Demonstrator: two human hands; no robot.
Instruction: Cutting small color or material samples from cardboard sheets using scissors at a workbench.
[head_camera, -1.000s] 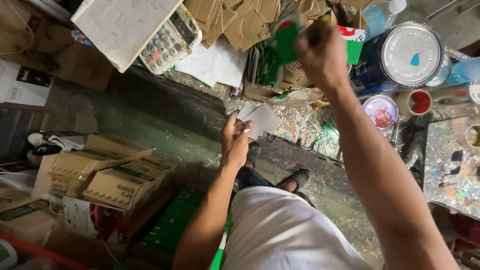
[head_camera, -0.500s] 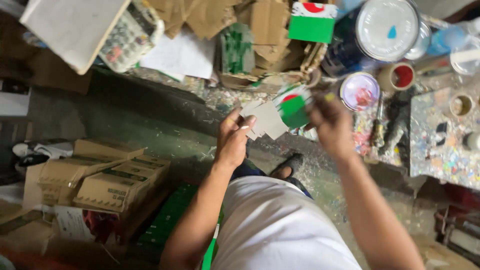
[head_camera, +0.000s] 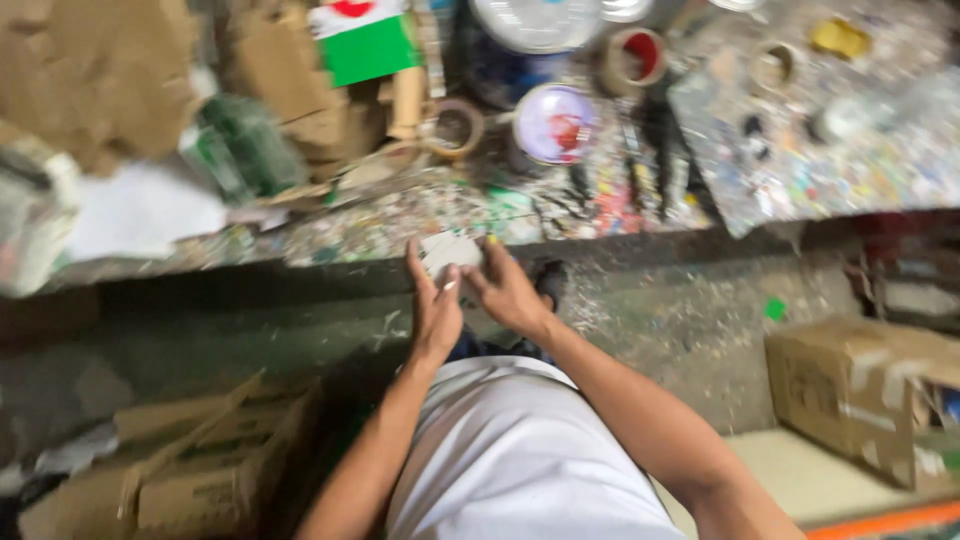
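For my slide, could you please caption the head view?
Both hands, left hand and right hand, hold pale cards beside paint-spattered bench.

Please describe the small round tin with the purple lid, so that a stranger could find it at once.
Look at the paint-spattered workbench above both hands. Near its top middle stands a large can with a pale lid. The small tin sits just below that can; alone among the pots nearby, it has a purple lid with a red picture.

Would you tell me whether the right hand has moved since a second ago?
Yes: the right hand came down from the cardboard pile to the left hand.
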